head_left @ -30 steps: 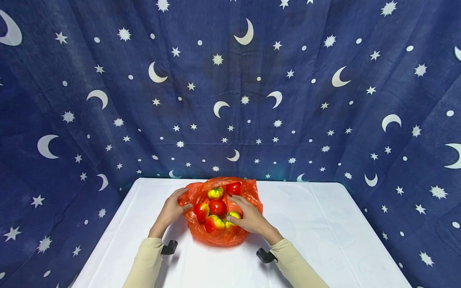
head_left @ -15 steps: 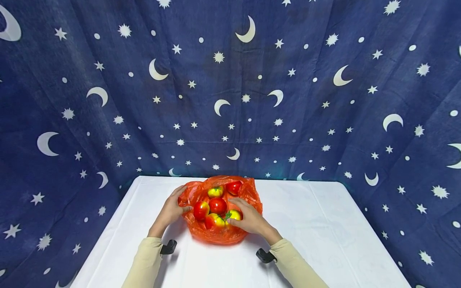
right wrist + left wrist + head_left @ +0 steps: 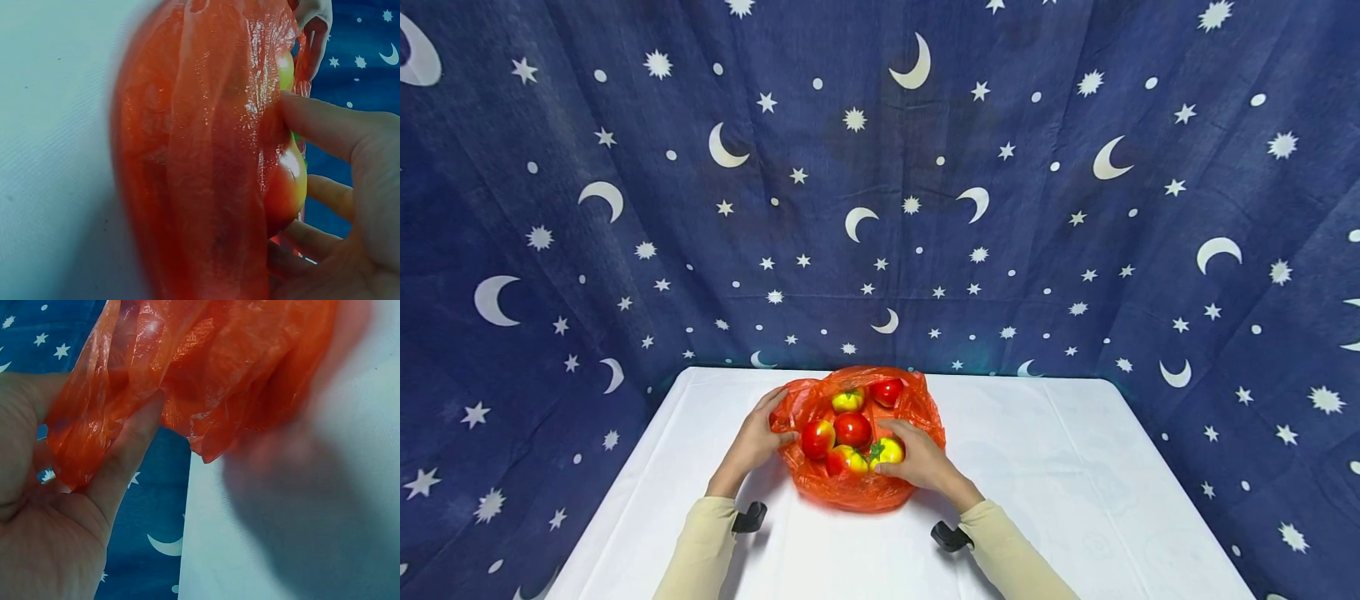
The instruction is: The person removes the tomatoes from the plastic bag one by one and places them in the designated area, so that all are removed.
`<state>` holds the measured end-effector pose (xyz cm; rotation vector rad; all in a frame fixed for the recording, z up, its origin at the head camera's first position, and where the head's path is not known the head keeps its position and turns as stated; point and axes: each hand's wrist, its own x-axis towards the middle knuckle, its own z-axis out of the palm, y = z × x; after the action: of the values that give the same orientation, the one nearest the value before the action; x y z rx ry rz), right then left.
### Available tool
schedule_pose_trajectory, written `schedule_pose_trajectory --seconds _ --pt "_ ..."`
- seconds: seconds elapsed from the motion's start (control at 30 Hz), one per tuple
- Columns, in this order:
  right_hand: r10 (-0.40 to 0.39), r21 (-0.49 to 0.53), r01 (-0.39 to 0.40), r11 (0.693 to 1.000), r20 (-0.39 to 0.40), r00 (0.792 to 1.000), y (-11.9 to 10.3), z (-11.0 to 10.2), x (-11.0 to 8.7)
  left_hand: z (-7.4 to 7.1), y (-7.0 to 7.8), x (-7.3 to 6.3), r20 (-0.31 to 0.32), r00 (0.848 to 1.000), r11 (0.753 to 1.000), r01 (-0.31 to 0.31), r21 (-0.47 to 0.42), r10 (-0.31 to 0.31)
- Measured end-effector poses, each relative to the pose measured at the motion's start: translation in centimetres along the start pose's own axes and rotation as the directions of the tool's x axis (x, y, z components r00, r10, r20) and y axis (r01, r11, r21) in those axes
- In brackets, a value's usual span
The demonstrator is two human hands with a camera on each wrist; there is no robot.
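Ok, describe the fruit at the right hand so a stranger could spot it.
On the white table sits an open orange plastic bag. In its near right part is a yellow fruit with a green leafy top. It alone lies between the thumb and fingers of the right hand.

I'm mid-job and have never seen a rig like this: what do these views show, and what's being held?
There's no robot here, just a person's bare left hand and right hand. The wide view comes from a head-worn camera; each close-up comes from a camera on that wrist. On a white-covered table sits an open orange-red plastic bag, with six tomato-like fruits showing inside. The left hand pinches the bag's side. The right hand curls round the yellow-topped fruit; how firmly, I can't tell.
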<state>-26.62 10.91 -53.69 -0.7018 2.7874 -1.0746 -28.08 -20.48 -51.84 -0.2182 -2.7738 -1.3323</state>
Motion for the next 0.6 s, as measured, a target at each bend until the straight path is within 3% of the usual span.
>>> schedule_pose_trajectory --seconds 0.27,0.6 --pt "0.022 -0.026 -0.021 0.999 0.037 0.999 0.22 0.38 -0.2 0.14 -0.06 -0.03 0.015 1.0 1.0 0.026 -0.009 -0.026" --pt "0.06 -0.026 -0.059 0.998 0.048 0.997 0.42 0.7 -0.33 0.3 -0.54 -0.26 -0.007 1.0 1.0 0.016 -0.006 -0.016"
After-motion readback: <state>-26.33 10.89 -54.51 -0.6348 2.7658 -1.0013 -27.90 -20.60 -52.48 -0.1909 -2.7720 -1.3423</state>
